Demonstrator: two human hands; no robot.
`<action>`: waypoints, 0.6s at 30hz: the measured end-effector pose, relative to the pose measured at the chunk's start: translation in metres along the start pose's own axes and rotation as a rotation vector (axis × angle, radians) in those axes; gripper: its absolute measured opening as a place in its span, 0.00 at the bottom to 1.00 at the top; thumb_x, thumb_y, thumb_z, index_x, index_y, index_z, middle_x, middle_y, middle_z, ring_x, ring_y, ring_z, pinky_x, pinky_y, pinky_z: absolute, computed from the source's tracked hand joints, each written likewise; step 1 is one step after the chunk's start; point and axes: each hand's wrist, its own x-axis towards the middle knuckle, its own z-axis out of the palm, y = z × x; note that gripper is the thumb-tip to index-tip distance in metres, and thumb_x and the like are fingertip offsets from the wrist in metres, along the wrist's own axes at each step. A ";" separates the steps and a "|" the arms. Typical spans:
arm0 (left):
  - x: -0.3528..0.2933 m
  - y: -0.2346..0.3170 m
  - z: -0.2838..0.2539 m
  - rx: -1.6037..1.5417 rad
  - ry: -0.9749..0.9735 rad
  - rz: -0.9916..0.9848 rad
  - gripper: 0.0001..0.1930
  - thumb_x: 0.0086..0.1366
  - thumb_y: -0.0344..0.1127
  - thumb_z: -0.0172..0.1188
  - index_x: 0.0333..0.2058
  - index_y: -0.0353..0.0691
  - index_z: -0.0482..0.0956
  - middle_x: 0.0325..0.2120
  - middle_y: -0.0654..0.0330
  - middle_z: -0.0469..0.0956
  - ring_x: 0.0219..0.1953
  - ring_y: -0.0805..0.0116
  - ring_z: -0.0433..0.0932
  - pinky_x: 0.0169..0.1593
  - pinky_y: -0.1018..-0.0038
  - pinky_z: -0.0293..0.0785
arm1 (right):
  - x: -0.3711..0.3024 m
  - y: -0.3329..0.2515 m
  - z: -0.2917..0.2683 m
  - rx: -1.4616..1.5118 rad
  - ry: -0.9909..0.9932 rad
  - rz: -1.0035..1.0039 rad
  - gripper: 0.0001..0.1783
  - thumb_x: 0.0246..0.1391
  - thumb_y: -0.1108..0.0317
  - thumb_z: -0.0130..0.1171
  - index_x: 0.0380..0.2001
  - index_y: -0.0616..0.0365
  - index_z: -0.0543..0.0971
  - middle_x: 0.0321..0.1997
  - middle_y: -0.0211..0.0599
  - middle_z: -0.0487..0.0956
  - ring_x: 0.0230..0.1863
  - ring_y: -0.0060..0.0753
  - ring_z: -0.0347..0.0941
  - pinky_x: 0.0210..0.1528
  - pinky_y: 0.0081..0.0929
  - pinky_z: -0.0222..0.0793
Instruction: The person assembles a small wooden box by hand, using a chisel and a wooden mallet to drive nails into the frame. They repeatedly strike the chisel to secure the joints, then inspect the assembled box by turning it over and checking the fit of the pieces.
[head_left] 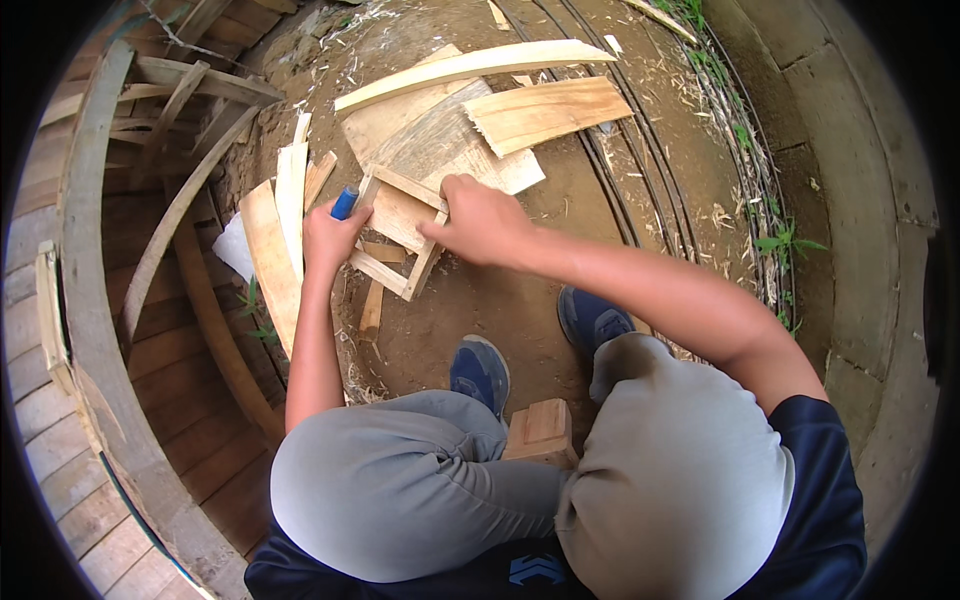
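A small four-sided wooden frame [379, 272], made of pale strips, is held tilted above the dirt in front of my knees. My left hand [332, 238] is closed around its left side. A short blue cylindrical thing [344, 203] sticks up from that same hand; its lower part is hidden, so its kind is unclear. On the opposite side, my right hand [482, 222] grips the frame near its far right corner, fingers bent over the strip. Through the frame's opening a pale board shows.
Beyond the frame lie a weathered board [425, 130], a curved plank [470, 68] and a broad offcut [550, 112]. Long slats [268, 250] rest left. Black cables [612, 185] run along the ground. A wooden structure [90, 250] stands left, a wall [850, 200] right. A wood block [541, 430] sits between my legs.
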 end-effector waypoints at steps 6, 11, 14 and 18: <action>0.020 0.015 -0.014 0.087 -0.328 0.042 0.19 0.53 0.49 0.70 0.30 0.37 0.84 0.17 0.55 0.78 0.22 0.61 0.77 0.31 0.64 0.71 | 0.054 -0.020 -0.013 -0.303 -0.151 -0.046 0.23 0.56 0.50 0.63 0.42 0.59 0.85 0.46 0.42 0.85 0.45 0.44 0.84 0.48 0.39 0.79; 0.042 -0.005 -0.018 -0.005 -0.496 0.104 0.19 0.57 0.47 0.70 0.23 0.35 0.78 0.16 0.65 0.72 0.20 0.73 0.68 0.27 0.71 0.65 | 0.081 -0.033 0.009 -0.448 -0.192 -0.028 0.18 0.51 0.60 0.68 0.44 0.56 0.86 0.47 0.39 0.86 0.50 0.39 0.83 0.48 0.33 0.79; 0.050 -0.011 -0.019 -0.022 -0.531 0.153 0.19 0.56 0.46 0.70 0.23 0.35 0.77 0.16 0.66 0.71 0.21 0.74 0.67 0.29 0.72 0.65 | 0.086 -0.029 0.008 -0.385 -0.204 0.018 0.18 0.50 0.64 0.67 0.44 0.57 0.85 0.48 0.40 0.85 0.51 0.39 0.83 0.48 0.33 0.79; 0.066 -0.016 -0.024 0.047 -0.603 0.187 0.20 0.53 0.47 0.70 0.23 0.32 0.77 0.17 0.61 0.73 0.21 0.71 0.69 0.29 0.69 0.66 | 0.089 -0.026 0.019 -0.459 -0.224 -0.082 0.17 0.51 0.66 0.65 0.45 0.58 0.85 0.48 0.42 0.85 0.51 0.42 0.82 0.50 0.35 0.78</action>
